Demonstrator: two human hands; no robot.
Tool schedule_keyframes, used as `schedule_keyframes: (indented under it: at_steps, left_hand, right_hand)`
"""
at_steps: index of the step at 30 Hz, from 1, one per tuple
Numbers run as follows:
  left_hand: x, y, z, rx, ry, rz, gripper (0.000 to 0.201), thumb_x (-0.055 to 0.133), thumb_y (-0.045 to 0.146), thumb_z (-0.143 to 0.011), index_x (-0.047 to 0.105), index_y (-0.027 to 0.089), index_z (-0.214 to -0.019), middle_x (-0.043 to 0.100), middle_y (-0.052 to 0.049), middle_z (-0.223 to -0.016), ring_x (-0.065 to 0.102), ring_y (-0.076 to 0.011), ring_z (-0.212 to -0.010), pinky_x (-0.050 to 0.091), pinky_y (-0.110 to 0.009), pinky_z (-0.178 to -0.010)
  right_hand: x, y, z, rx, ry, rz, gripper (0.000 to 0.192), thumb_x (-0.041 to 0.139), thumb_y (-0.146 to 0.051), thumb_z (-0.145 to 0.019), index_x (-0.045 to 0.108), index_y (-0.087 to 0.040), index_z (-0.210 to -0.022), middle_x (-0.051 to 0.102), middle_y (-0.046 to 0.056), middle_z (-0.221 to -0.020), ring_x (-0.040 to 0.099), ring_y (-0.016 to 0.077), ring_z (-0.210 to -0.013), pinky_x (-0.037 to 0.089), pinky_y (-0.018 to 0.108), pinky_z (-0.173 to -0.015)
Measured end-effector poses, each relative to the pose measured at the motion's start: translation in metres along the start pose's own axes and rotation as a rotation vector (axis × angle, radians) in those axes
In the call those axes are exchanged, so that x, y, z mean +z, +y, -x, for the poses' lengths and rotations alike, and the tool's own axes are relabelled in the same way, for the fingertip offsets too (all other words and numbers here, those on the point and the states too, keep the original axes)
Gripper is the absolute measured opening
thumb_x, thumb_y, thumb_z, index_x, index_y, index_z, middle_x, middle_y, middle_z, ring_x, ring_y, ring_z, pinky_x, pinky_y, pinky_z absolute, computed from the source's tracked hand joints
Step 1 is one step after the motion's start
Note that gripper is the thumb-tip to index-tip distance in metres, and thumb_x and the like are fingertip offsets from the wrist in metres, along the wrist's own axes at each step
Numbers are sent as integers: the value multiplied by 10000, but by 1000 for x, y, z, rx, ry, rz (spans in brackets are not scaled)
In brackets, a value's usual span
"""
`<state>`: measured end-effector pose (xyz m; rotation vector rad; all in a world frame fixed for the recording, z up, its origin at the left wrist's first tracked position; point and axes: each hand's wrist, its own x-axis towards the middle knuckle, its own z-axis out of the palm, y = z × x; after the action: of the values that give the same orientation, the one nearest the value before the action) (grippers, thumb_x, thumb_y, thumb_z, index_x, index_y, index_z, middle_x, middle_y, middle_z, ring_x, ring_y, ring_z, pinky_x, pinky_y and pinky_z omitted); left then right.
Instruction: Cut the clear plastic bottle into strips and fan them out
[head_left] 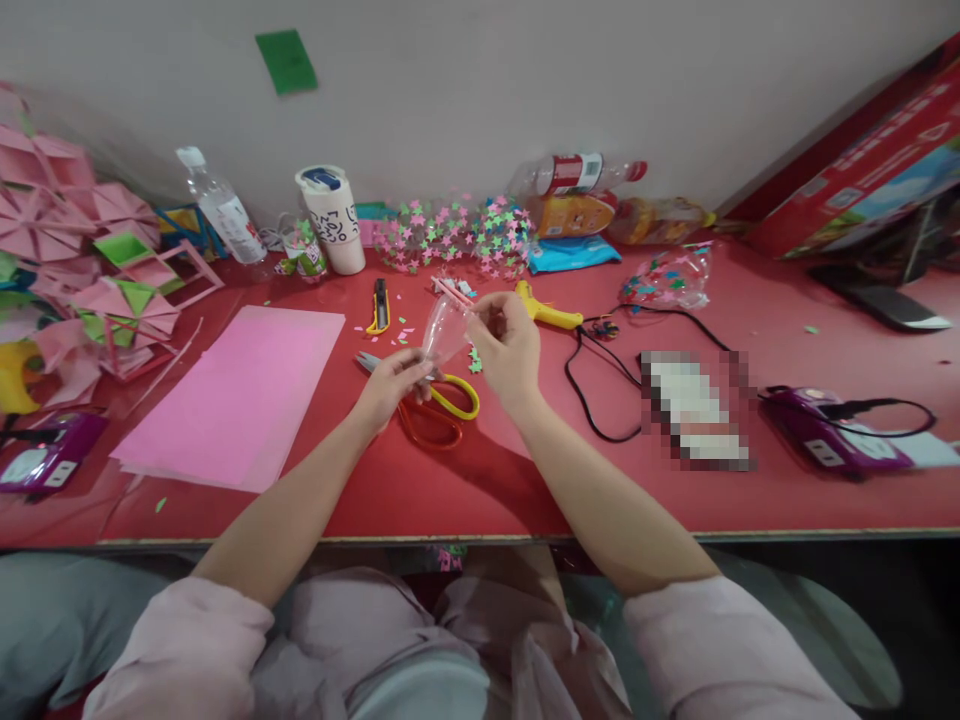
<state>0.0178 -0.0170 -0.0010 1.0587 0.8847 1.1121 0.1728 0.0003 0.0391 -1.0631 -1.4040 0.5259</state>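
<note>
Left hand [394, 382] and right hand [506, 345] both pinch a clear plastic piece [444, 330]. Scissors [431, 405] lie unused under left hand. Pink sheet [240, 395] leftward looks uncut; star-covered balls [457, 235] beyond look finished.

Our two bare forearms reach forward from pale pink pushed-up sleeves and draw together toward the middle. Our left hand [391, 382] sits lower, palm turned down, its fingers curled in a loose pinch. Our right hand [508, 345] is raised a little higher, wrist bent, back of the hand toward us, thumb and fingertips closed in a pinch. The hands are close, not touching.
</note>
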Motion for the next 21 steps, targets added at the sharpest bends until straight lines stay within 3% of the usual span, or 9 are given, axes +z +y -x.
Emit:
schedule_keyframes:
  at_steps: [4,11,21]
  left_hand:
    - [-1,4,1,-14,5,22,325,743,380,-662,640,130,-843,700,-49,-699,544,-82,-468,371,-210,-454]
    - [-1,4,1,-51,-13,51,335,725,369,-675,655,119,-887,705,-60,-693,544,-88,-468,364,-208,-436]
    - [-1,6,2,-110,-27,45,324,711,372,-689,661,114,-880,704,-62,-701,539,-81,-474,357,-201,-444]
  right_hand:
    - [-1,4,-2,30,-65,-9,165,519,-162,-809,609,-221,-934,505,-35,-699,475,103,-627,413,245,-605]
    - [0,1,-3,21,-47,-44,68,561,-172,-809,609,-207,-843,509,-36,-684,471,100,-628,419,244,-609]
    - [-6,-6,-1,-235,-18,104,124,576,-126,-808,563,-214,-721,542,-15,-796,524,113,-728,465,265,-666]
